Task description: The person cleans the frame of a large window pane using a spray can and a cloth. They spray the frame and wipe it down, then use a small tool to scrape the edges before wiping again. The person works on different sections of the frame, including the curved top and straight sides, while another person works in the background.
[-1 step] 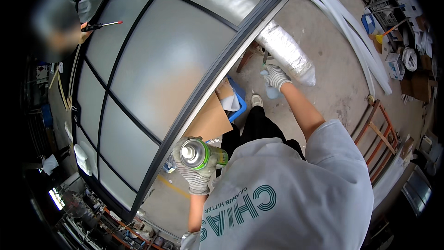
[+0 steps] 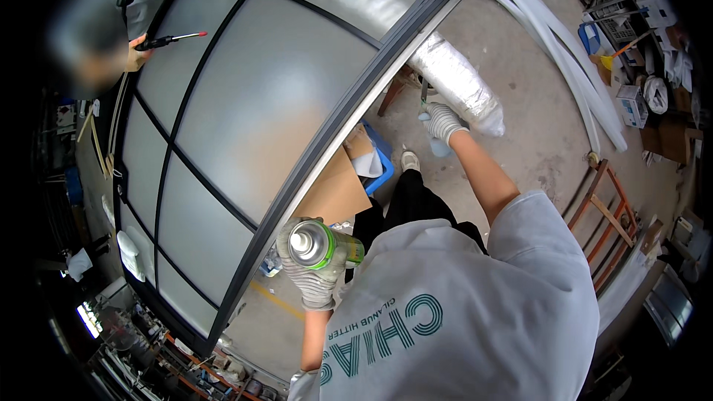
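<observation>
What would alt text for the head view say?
A gloved left hand grips a green-banded spray can beside a dark-framed frosted glass panel. The gloved right hand holds a thin tool at the frame's edge, while another person's hand holds a red-tipped tool across the panel.

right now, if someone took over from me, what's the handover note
Left hand: gloved, gripping a spray can with a green band, nozzle end facing up, beside the lower part of the dark frame.
Right hand: gloved, holding a thin tool up close by the frame edge; its tip is too small to tell.
The frosted glass panel lies flat in its frame. A second person's hand holds a red-tipped tool at the far corner.
Done: cannot tell.
Left: likely the frame edge; can and tool are both in hand.
</observation>
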`<state>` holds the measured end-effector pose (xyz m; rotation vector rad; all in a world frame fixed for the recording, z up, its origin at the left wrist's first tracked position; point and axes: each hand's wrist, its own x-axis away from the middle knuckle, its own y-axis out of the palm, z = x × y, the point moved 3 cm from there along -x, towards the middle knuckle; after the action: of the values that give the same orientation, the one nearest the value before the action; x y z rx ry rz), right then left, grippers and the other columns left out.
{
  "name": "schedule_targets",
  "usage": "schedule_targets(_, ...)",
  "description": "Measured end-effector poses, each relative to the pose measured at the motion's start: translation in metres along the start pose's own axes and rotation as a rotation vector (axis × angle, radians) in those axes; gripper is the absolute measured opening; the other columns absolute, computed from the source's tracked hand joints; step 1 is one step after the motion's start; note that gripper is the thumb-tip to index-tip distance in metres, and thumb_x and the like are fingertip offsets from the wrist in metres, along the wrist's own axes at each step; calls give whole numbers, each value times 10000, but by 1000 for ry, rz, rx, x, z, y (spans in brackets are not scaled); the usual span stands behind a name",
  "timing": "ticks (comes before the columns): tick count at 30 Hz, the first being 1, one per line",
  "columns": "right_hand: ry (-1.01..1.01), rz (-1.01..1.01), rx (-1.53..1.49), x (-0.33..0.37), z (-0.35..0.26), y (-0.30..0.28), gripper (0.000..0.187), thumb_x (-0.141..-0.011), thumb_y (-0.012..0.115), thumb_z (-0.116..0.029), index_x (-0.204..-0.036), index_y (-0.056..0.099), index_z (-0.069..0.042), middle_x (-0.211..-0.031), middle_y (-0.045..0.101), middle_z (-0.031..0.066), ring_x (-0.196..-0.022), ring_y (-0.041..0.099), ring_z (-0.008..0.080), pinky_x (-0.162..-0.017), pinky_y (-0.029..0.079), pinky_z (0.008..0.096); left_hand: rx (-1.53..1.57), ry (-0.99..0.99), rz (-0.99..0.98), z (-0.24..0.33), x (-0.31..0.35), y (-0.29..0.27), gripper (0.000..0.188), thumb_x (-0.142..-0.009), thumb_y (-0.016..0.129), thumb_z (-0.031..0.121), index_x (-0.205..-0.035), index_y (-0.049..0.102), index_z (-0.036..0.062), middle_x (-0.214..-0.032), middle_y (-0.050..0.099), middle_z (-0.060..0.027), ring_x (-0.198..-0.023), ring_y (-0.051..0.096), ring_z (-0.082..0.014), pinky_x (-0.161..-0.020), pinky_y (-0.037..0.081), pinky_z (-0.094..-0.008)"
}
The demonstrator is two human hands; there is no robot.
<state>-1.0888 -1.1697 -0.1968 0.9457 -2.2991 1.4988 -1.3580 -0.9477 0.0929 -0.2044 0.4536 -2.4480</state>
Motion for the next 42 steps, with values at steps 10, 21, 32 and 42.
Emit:
schedule_targets(10, 76, 215, 183, -49, 27, 16, 377, -893, 540, -259, -1229, 534, -88, -1215, 579, 169, -1129, 532, 342, -1009, 390, 387, 68, 2, 29, -13, 3, 3, 830, -596, 881, 274, -1251, 414, 68, -1049, 582, -93, -951, 596, -210, -881, 492, -349)
schedule_targets(21, -90, 485, -342, 54, 24, 8, 267, -813, 686, -168, -1073, 665, -112, -1114, 619, 135, -972, 586, 286, -880, 464, 366, 281, 6, 2, -24, -6, 13, 791, -615, 872, 284, -1247, 450, 67, -1092, 591, -112, -959, 604, -222, -852, 510, -352)
schedule_targets(32, -185, 425, -979, 217, -134, -41, 339, -903, 566, -251, -1150, 529, -20, -1009, 632, 161, -968, 608, 241, -830, 488, 336, 232, 75, -133, -41, -37, 49, 812, -606, 890, 230, -1233, 403, 58, -1055, 558, -72, -951, 583, -193, -873, 493, -329)
schedule_targets(42, -98, 29, -1549, 227, -171, 1, 318, -963, 501, -225, -1211, 558, -34, -1129, 609, 53, -1051, 549, 137, -915, 441, 275, 106, 369, -130, -22, -33, 37, 1069, -550, 922, 326, -1384, 309, 58, -1027, 583, -63, -936, 586, -171, -884, 492, -317)
